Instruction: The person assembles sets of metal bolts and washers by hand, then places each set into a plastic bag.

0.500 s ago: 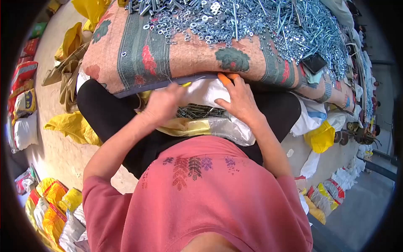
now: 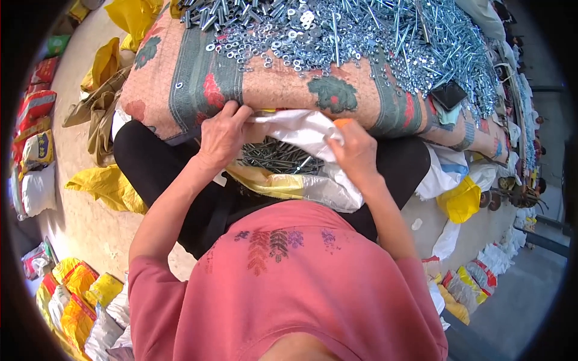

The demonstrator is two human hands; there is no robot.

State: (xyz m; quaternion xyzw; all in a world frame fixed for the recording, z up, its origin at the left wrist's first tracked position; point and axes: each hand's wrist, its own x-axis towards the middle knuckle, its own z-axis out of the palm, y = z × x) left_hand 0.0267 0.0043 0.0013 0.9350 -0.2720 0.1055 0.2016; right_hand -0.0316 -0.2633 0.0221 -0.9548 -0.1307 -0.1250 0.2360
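Observation:
Between my legs an open white and yellow woven sack (image 2: 283, 185) holds a heap of long dark metal bolts (image 2: 274, 157). My left hand (image 2: 224, 133) is closed on the far left part of its rim, close against the cloth-covered table edge. On the right, my right hand (image 2: 355, 151) has its fingers curled round the white rim, with orange covering on a finger. The white rim stretches between both hands under the table's edge. One lighter bolt (image 2: 302, 166) lies on top of the heap.
Ahead, a table with a flowered pink and green cover (image 2: 265, 81) bears piled washers (image 2: 295, 42) and shiny screws (image 2: 445, 54). A small black tray (image 2: 449, 93) sits near its right edge. Yellow sacks (image 2: 108, 186) lie on the floor to the left; filled bags (image 2: 78, 289) stand behind.
My left hand has moved up and left to the far sack rim. My right hand has gone from spread fingers to a closed grip and moved slightly down, and the sack mouth is wider.

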